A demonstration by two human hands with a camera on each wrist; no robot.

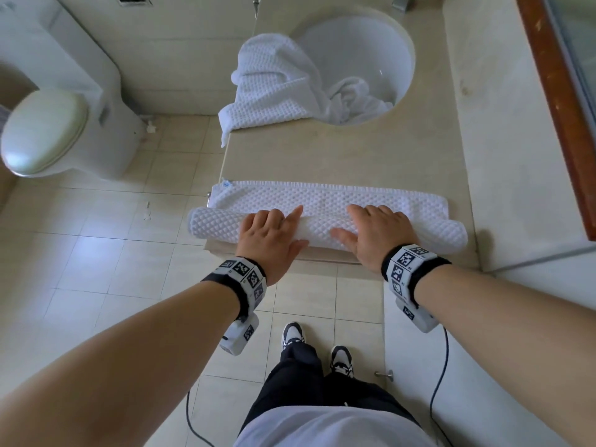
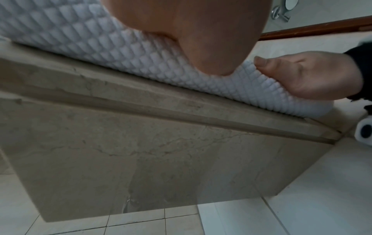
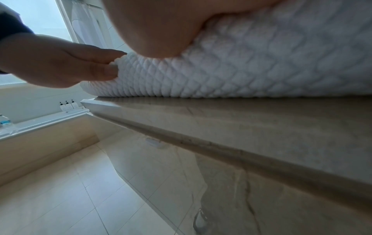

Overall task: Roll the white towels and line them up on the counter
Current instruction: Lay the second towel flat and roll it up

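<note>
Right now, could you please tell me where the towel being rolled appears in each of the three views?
Head: the half-rolled towel lies across the picture's middle at the counter's near edge, under both hands.
Left wrist: it runs from upper left down to right of centre, above the counter's front.
Right wrist: it fills the upper right.
Shared landmark: the counter's front edge, directly beneath the roll in every view.
</note>
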